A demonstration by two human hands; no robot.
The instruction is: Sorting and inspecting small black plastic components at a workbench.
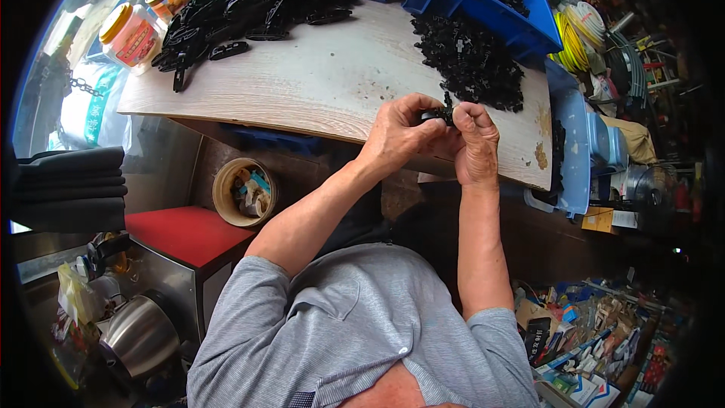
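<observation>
Both hands meet over the near edge of a pale wood-grain table. Between them is a small black plastic part, mostly covered by the fingers. My left hand pinches it from the left with thumb and forefinger. My right hand grips it from the right, its fingers curled and the thumb pressed in. Just beyond the hands spreads a heap of small black plastic parts. Farther left lies a pile of longer black plastic pieces, with one loose piece at its near side.
Blue bins stand along the table's far side. Lidded jars sit at the far left corner. Below the table is a waste bucket, beside a red-topped cabinet. A light-blue crate adjoins the right edge; clutter fills the lower right.
</observation>
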